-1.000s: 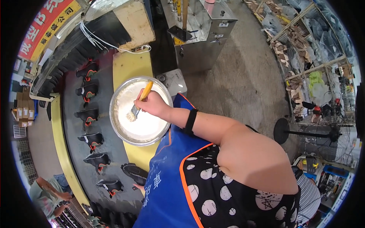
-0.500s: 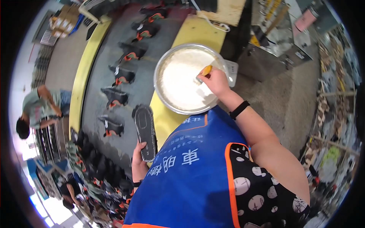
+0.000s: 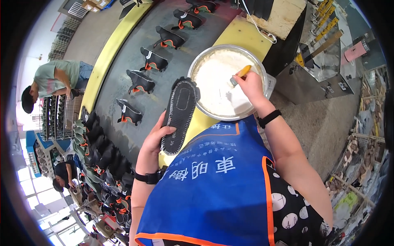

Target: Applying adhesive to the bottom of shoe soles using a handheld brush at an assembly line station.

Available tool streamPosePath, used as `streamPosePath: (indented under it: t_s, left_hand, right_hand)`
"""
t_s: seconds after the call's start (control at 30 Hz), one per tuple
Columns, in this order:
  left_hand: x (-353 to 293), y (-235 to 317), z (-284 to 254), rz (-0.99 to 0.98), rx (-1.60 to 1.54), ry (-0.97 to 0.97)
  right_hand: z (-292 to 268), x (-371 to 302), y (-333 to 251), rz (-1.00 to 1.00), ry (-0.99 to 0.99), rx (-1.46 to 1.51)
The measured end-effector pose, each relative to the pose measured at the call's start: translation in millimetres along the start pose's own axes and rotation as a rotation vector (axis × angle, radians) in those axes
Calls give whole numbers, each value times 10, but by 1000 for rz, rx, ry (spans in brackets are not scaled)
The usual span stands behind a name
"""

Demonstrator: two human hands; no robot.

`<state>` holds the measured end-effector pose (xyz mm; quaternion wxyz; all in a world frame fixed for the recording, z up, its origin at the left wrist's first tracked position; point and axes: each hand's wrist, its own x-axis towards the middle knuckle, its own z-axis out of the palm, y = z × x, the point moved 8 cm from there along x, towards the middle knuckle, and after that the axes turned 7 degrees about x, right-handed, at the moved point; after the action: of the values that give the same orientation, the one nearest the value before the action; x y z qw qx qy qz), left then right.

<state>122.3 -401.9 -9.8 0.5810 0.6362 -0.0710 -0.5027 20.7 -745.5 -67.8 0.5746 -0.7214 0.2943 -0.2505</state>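
Observation:
My left hand [image 3: 156,134] grips a black shoe upper [image 3: 180,110] near its heel, its stitched underside turned up and its toe close to the rim of a round metal basin [image 3: 193,74]. White, creamy liquid [image 3: 213,88] fills much of that basin. Over the liquid, my right hand [image 3: 251,87] pinches a small brush [image 3: 245,70] by its yellow handle. The brush's lower end points down at the liquid; whether it dips in, I cannot tell.
Several black shoe uppers with orange trim [image 3: 141,82] stand in a row on a grey conveyor belt [image 3: 111,88] with yellow edges. More uppers are heaped at lower left [image 3: 111,160]. A person [image 3: 61,78] works beyond the belt. A metal cabinet [image 3: 312,78] stands at right.
My left hand has brought the shoe upper up and toward the basin. The right hand stays over the basin with the brush. The whole view has shifted, moving the basin rightward in the picture.

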Motion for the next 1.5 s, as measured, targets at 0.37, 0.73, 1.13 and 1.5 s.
streamPosePath:
  t_s: [0.37,0.73,1.13,1.5]
  left_hand:
    - [78,105,422,-134,103,-173]
    - [-58,14,391,-142,34,-250]
    - [-127,-92,303,-135,-135,-363]
    - [-32,-120,43,24,-12,-128]
  right_hand:
    - [265,-613,-1770,-617,-428,209]
    - [349,-437,-1472,-640,-367,-103]
    - [422,-366,-1377,-400,-292,76]
    - [542,-522,-1256,-301,-137,-105]
